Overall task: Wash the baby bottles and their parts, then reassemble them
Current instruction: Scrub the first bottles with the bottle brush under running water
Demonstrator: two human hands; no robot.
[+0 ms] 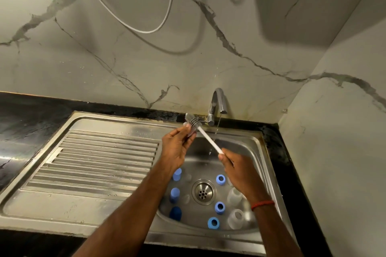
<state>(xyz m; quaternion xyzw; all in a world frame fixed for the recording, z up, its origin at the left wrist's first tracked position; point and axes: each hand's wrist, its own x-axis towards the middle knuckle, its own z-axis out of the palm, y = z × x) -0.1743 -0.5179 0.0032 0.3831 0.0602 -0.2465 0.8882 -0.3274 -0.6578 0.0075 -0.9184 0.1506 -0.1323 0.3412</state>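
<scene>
Bottle brush [205,137] held over sink [257,152] basin, at 12 o'clock from the drain [203,192]; long axis diagonal, head toward 10 o'clock, handle end toward 4 o'clock. Head grey, ribbed, looks like stacked silicone discs; handle thin, straight, white plastic. Left hand [177,148] pinches the head with its fingertips; right hand [240,171] curled round the handle's low end. Thin water stream [217,127] falls from curved chrome tap [217,102], at 3 o'clock of the head. Steel basin holds blue caps [177,174] at 9 o'clock of drain, blue rings [220,179] at 3 to 5, clear bottles [235,195] at 4. Ribbed steel drainboard [100,162] at 9 o'clock.
</scene>
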